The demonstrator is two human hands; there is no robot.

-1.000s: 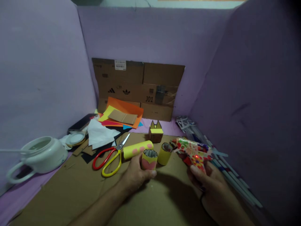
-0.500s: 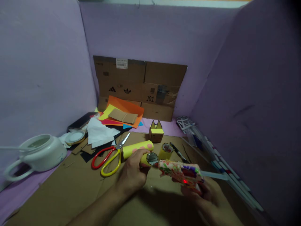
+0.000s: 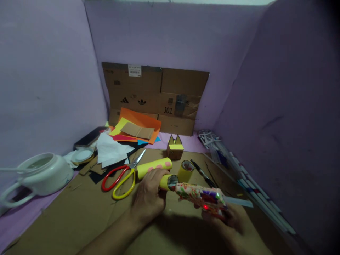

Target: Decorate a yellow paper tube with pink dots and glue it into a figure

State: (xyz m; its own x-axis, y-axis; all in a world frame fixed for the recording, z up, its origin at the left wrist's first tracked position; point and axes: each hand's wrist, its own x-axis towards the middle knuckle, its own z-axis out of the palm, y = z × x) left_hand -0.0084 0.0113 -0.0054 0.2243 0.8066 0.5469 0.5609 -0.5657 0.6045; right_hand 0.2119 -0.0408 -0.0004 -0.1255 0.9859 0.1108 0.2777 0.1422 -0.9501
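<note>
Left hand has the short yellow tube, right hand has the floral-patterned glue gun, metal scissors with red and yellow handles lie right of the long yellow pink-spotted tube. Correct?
Wrong side: the head view shows the scissors left of the long tube. Left hand does hold the short tube, right hand the glue gun.

Scissors, colored paper and a glue gun fill a cardboard-covered craft workspace between lilac walls, possibly inside a home.
</note>
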